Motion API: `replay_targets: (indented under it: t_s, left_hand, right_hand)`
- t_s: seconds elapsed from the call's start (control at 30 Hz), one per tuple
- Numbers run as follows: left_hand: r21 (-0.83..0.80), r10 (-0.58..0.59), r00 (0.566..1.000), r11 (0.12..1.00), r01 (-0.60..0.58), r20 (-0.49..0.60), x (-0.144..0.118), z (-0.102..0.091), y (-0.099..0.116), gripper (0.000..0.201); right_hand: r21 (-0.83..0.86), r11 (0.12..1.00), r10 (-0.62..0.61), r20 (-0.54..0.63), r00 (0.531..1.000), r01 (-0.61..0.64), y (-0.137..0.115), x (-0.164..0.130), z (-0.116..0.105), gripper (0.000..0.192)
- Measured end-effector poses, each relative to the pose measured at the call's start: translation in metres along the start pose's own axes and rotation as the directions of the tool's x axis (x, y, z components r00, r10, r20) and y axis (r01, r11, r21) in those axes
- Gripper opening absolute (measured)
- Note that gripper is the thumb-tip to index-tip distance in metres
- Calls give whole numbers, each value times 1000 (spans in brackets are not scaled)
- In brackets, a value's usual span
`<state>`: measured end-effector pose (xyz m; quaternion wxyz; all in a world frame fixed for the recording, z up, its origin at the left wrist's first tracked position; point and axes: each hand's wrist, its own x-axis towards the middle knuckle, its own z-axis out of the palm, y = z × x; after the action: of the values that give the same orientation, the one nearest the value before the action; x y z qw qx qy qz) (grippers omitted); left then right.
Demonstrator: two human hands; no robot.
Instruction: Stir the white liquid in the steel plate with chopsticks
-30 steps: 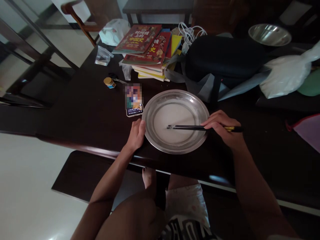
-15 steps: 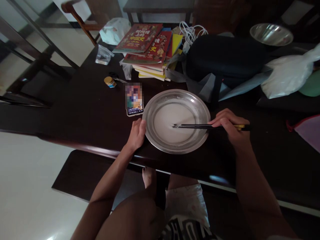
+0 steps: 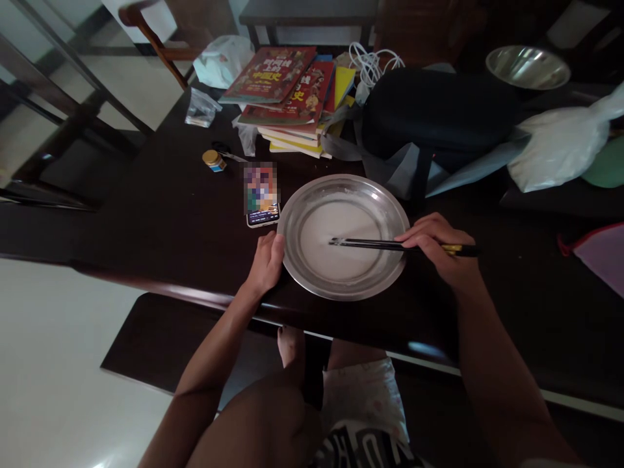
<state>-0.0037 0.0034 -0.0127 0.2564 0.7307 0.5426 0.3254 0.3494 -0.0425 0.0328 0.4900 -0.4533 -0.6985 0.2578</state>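
Head view: our steel plate (image 3: 390, 211) sits near the table's (image 3: 160, 221) front edge, holding a thin white batter that looks smooth already; we judge the stirring mostly done. Right hand (image 3: 439, 250) is closed around black chopsticks (image 3: 365, 244), tips in the liquid mid-plate. Left hand (image 3: 266, 263) lies loosely curled against the plate's left rim, gripping nothing. Phone (image 3: 262, 194) just beside the rim, dark bag (image 3: 439, 114) and books (image 3: 292, 91) behind. Open room only to the left.

Round steel plate (image 3: 390, 201) w/ white liquid, near table edge; black chopsticks (image 3: 365, 244) level, tips in liquid
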Motion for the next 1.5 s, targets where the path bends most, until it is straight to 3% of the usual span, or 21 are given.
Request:
replay_targets:
  t_s: [0.1, 0.27, 0.4, 0.57, 0.73, 0.9, 1.03, 1.2, 1.37, 1.5]
  left_hand:
    - [7, -11, 1000, 1000, 11, -3, 0, 0, 1, 69]
    - [22, -11, 1000, 1000, 11, 7, 1, -1, 4, 68]
    - [23, -15, 1000, 1000, 15, 1, 1, -1, 5, 69]
    - [20, -30, 1000, 999, 30, 1, 0, -1, 4, 73]
    - [8, -21, 1000, 1000, 21, 5, 0, -1, 3, 73]
    - [12, -8, 1000, 1000, 8, -3, 1, 0, 2, 71]
    - [3, -16, 1000, 1000, 16, -3, 0, 0, 1, 69]
    - [13, -23, 1000, 1000, 23, 2, 1, -1, 5, 69]
    - [-3, -21, 1000, 1000, 21, 3, 1, -2, 7, 71]
    - [-1, -39, 999, 999, 39, -7, 2, -1, 6, 73]
  right_hand:
    - [20, 1000, -10, -60, 998, 11, 1, 0, -1, 29]
    - [0, 1000, -12, 19, 1000, 12, 2, -1, 0, 26]
    - [21, 999, -23, -58, 998, 25, 2, 0, -1, 29]
    - [12, 1000, -23, 21, 1000, 23, 1, 0, 0, 26]
    - [34, 999, -10, -73, 997, 12, 1, 0, 0, 29]
    - [13, 1000, -16, 14, 1000, 16, 0, 0, 0, 24]
    - [26, 1000, -12, -74, 997, 14, 1, 0, 0, 29]
    - [13, 1000, -20, 22, 1000, 20, 1, 0, 1, 25]
    - [22, 1000, 4, -56, 998, -3, 1, 0, 0, 30]
    - [15, 1000, -27, 33, 999, 27, 0, 1, 1, 25]
